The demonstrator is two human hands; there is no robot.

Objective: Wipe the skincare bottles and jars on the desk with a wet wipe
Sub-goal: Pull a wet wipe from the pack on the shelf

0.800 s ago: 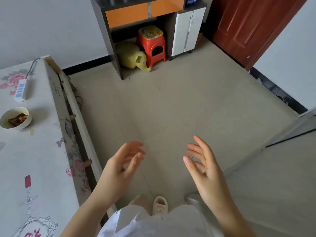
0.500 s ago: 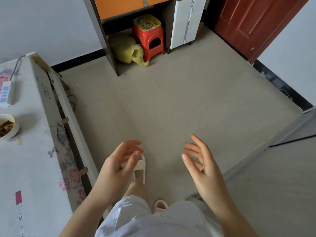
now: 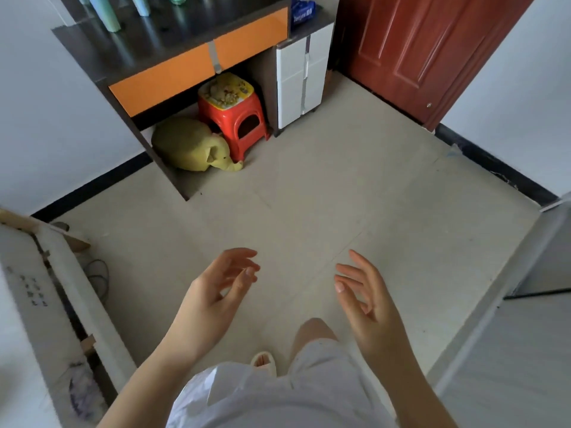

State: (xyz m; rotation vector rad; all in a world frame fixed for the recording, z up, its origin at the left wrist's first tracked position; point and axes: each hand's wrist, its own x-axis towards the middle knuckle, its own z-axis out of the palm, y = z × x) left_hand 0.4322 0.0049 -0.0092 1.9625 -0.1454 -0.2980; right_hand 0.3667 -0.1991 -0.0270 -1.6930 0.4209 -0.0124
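My left hand (image 3: pixel 213 299) and my right hand (image 3: pixel 367 299) float empty over the floor, fingers spread and palms turned toward each other. Far ahead stands a dark desk (image 3: pixel 148 54) with orange drawer fronts. Several pale green and blue bottles (image 3: pixel 108 13) stand on its top at the frame's upper edge, only their lower parts showing. A blue wet wipe pack (image 3: pixel 304 10) lies on the white cabinet (image 3: pixel 301 72) to the desk's right. Both hands are well short of the desk.
Under the desk sit a red plastic stool (image 3: pixel 231 115) and a yellow pig-shaped toy (image 3: pixel 191 145). A red-brown door (image 3: pixel 426 47) is at the right. A white patterned table (image 3: pixel 24 304) edges the left. Bare tiled floor (image 3: pixel 340 196) lies between me and the desk.
The view has swung right and up: the desk top and bottles have come into sight, and the left table with its bowl has slid out. Both hands stay empty.
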